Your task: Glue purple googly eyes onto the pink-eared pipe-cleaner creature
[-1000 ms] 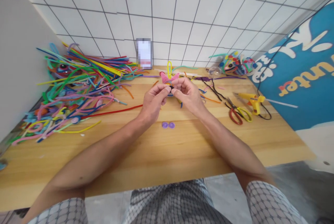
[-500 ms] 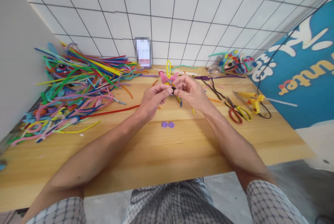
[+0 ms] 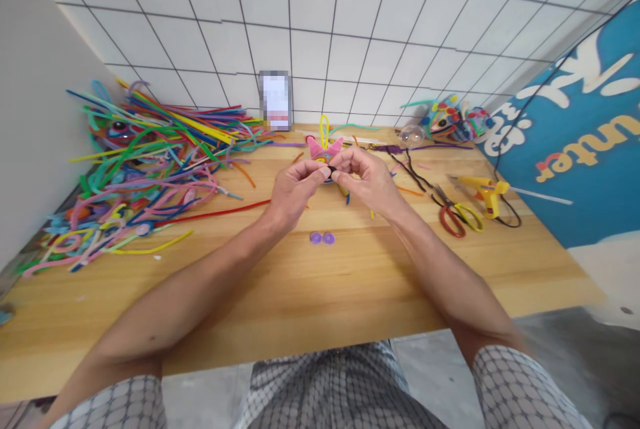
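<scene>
Thumb and fingertips of my left hand pinch one side of a small black piece that looks like pipe cleaner. From the other side my right hand pinches the same piece, so the fingers of both hands nearly meet. Just behind them, partly hidden, is a pipe-cleaner figure with pink pointed ears and a yellow loop on top. Two small purple discs, perhaps coiled pipe cleaner, lie side by side on the table below my hands.
A heap of coloured pipe cleaners spreads over the left side. Scissors and a yellow glue gun lie right, near black pipe cleaners. A phone leans on the tiled wall; a colourful decorated figure stands back right.
Both hands stay in nearly the same place, still pinching the black piece, with only slight finger movement. The whole view has shifted very slightly.
</scene>
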The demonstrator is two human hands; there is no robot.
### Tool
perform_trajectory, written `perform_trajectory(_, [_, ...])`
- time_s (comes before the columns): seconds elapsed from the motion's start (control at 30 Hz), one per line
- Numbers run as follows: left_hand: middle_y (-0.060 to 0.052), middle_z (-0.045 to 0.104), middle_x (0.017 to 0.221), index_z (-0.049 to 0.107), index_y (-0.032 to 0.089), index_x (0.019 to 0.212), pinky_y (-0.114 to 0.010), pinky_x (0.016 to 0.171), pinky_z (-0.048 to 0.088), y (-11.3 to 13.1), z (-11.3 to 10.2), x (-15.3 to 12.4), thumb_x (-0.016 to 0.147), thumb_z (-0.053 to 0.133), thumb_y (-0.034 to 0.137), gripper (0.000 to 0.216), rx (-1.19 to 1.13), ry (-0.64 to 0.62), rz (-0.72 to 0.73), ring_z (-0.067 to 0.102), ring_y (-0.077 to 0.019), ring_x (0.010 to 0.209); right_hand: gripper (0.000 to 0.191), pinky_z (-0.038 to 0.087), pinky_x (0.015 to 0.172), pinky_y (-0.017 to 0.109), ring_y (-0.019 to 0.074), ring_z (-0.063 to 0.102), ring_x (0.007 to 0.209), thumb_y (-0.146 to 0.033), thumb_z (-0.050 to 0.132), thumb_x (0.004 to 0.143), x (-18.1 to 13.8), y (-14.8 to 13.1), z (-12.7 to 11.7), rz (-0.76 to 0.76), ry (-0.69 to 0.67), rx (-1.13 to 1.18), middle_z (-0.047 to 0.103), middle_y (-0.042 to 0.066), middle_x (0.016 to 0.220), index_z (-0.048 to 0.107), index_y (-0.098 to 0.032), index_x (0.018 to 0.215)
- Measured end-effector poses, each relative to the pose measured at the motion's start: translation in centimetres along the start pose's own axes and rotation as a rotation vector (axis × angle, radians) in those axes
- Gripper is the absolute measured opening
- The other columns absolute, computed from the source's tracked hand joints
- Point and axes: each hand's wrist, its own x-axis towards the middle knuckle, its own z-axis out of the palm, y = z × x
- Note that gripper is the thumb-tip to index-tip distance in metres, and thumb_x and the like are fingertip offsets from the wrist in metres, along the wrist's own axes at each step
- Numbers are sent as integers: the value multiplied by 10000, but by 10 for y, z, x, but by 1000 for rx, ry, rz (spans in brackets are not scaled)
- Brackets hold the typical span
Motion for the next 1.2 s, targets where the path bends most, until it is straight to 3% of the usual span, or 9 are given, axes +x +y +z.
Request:
perform_trajectory(0.27, [36,551,607,789,206,766,-241,514,296,0,3,-3,728,902,398,226,-20,57,16,389,-84,538,113,500,730,327,154,617,760,-318,758,866,-2,3,5,45,65,-12,700,-20,819,701,-238,923])
perform_trajectory(0.47, [34,596,638,771,204,791,-230,483,304,-2,5,-2,722,921,418,270,-79,103,22,401,-73,515,237,536,787,325,159,646,840,-377,802,864,-1,4,12,66,92,113,706,-11,898,690,-250,1030])
perform_trajectory(0.63, [32,616,638,773,200,801,-218,493,355,-2,6,-3,723,926,405,267,-100,94,-3,464,-77,526,205,529,793,321,149,638,825,-331,768,870,-2,4,17,35,138,76,682,-19,890,651,-252,1020])
perform_trajectory(0.9, [31,607,629,777,204,788,-221,498,362,1,5,-3,716,933,411,269,-106,3,-51,479,-83,540,191,467,702,304,135,585,741,-281,724,883,-5,-3,10,5,60,-21,630,-51,813,615,-262,1038])
perform_trajectory(1.2, [25,605,620,786,204,777,-226,501,344,4,5,-3,723,952,463,313,-84,8,22,463,-84,536,231,561,842,341,166,699,881,-386,773,924,-2,-2,3,41,13,118,736,-11,948,655,-265,1080])
